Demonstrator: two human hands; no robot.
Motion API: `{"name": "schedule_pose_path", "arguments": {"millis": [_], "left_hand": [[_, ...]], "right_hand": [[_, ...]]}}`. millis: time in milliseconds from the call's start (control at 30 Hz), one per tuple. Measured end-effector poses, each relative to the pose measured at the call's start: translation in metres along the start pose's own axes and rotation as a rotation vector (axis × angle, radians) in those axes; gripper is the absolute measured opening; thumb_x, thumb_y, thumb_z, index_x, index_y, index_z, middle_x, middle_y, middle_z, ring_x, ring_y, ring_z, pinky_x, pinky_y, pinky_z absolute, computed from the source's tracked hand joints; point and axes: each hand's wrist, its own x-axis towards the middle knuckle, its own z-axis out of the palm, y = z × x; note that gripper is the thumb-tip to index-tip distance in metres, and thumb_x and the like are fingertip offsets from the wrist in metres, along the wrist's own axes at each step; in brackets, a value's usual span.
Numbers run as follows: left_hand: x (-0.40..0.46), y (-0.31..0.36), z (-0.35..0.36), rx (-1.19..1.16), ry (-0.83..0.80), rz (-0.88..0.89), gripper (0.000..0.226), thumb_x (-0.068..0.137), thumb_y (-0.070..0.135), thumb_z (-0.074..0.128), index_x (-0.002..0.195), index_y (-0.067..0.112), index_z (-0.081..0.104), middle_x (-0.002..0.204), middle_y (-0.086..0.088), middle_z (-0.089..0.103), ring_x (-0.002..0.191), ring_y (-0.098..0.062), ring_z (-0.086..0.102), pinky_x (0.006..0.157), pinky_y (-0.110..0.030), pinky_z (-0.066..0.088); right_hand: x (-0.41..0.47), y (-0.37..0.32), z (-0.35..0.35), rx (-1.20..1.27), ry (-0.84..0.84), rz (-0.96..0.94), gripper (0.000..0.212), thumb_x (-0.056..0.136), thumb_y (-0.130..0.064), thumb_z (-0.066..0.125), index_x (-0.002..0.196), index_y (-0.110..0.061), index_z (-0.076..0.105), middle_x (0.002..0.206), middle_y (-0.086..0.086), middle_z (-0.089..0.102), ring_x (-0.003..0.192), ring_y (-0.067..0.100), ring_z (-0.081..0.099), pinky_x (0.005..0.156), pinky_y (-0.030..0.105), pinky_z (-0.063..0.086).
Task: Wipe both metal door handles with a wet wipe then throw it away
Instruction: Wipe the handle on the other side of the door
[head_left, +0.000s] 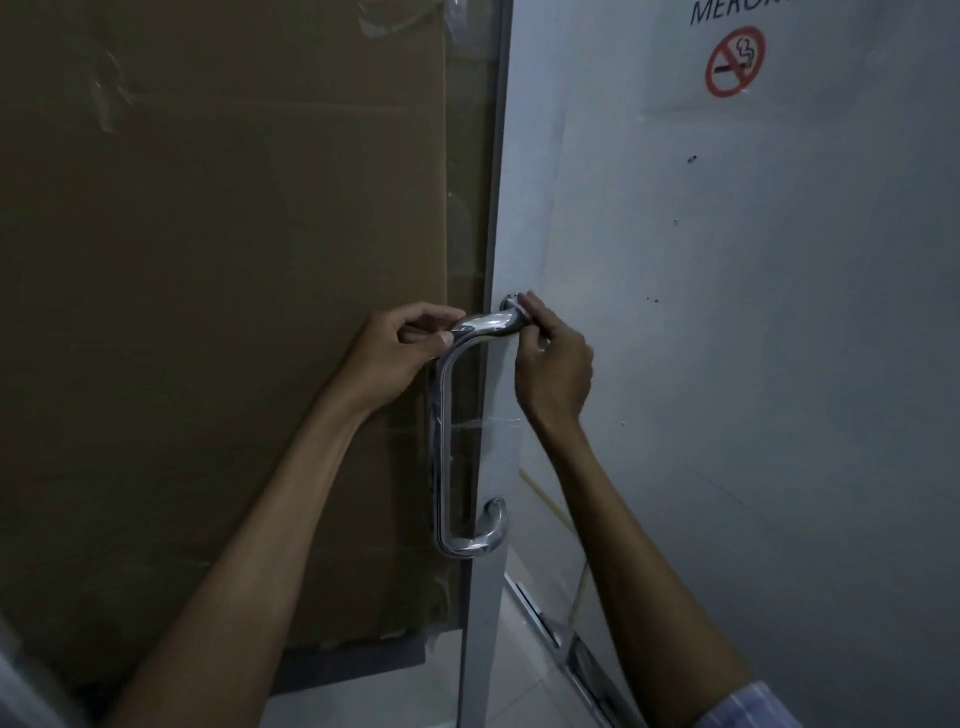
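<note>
Chrome handle (447, 447) sits on the door edge. Left hand (400, 353) pinches its top bend and right hand (553, 364) pinches near the mount. The wipe is not visible (maybe hidden under fingers), so the bend could stay unwiped.

Both forearms are bare, and the right arm (675, 597) wears a rolled sleeve (748, 709) (pale blue checked fabric).
</note>
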Motion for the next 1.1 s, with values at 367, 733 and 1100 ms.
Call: {"name": "schedule_pose_path", "arguments": {"millis": [367,733,1100], "left_hand": [[-0.007,-0.001,-0.001,-0.074,0.039,-0.056,0.034,0.103,-0.001,0.053,0.120,0.019,0.074,0.117,0.006,0.076,0.111,-0.003,0.069,0.102,-0.024,0.053],[-0.025,-0.035,-0.013,-0.251,0.108,-0.154,0.041,0.102,-0.005,0.043,0.116,0.019,0.072,0.115,0.001,0.079,0.109,-0.014,0.073,0.091,-0.027,0.052],[-0.032,-0.033,-0.021,-0.136,0.070,-0.151,0.039,0.104,-0.002,0.043,0.130,0.012,0.068,0.122,-0.004,0.075,0.113,-0.015,0.069,0.085,-0.016,0.050]], "right_hand": [[0.000,0.010,-0.017,-0.305,-0.261,-0.699,0.047,0.102,-0.018,0.056,0.147,-0.033,0.056,0.120,0.000,0.075,0.072,0.011,0.069,0.062,0.021,0.052],[-0.007,0.019,0.002,-0.652,-0.413,-1.119,0.063,0.100,-0.011,0.060,0.155,-0.035,0.043,0.154,-0.008,0.051,0.056,0.016,0.062,0.049,0.030,0.050],[-0.019,0.042,0.010,-0.803,-0.543,-1.319,0.064,0.096,-0.007,0.061,0.156,-0.024,0.044,0.126,0.006,0.072,0.047,0.016,0.049,0.050,0.026,0.031]]}}
